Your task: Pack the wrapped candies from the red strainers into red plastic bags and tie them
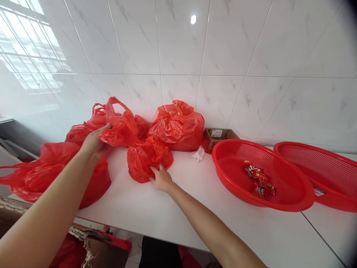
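Observation:
My left hand (pixel 97 142) is closed on a red plastic bag (pixel 120 128) and holds it up over the back left of the table, one handle loop standing upright. Part of that hand's fingers is hidden by the bag. In the middle, a smaller red plastic bundle (pixel 146 158) rests on the white table (pixel 192 208). The fingers of my right hand (pixel 161 178) grip its near right side. Behind the bundle, against the wall, sits a large knotted red bag (pixel 178 126). More filled red bags (pixel 52 167) lie under and beside my left forearm.
A red perforated basket (pixel 231 178) on the right holds several small wrapped packets (pixel 260 178). A second red basket (pixel 331 186) stands beyond it. A small cardboard box (pixel 221 136) and crumpled white tissue (pixel 198 153) lie nearby. An opened carton (pixel 103 247) stands below the table's front edge.

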A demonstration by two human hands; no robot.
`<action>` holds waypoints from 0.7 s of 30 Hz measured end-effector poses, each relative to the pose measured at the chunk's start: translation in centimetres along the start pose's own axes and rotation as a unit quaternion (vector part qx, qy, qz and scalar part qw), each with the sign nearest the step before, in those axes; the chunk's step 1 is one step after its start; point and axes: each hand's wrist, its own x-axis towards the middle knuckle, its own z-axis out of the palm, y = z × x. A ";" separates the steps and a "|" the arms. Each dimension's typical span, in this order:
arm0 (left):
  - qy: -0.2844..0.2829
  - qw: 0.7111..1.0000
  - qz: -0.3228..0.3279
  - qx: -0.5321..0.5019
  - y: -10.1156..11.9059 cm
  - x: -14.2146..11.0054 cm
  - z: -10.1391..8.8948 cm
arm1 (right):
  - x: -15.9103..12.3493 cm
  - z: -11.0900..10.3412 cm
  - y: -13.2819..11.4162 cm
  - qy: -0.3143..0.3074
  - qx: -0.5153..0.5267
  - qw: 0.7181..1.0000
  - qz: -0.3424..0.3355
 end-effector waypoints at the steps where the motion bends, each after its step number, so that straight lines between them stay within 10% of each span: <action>1: -0.020 0.999 -0.012 -0.023 0.0 -0.3 0.5 | 0.6 -0.3 -0.4 -0.001 0.039 0.999 -0.008; 11: -0.314 0.937 -0.123 -0.091 1.1 -1.5 9.9 | -1.3 -8.9 -1.8 0.162 0.385 0.908 -0.018; 16: -0.458 0.878 -0.121 -0.076 -0.9 -5.9 14.9 | -9.9 -13.9 -0.5 0.154 0.489 0.856 -0.066; 21: -0.412 0.896 -0.103 -0.131 -8.4 -12.7 13.7 | -21.1 -14.2 3.4 0.298 0.422 0.856 0.000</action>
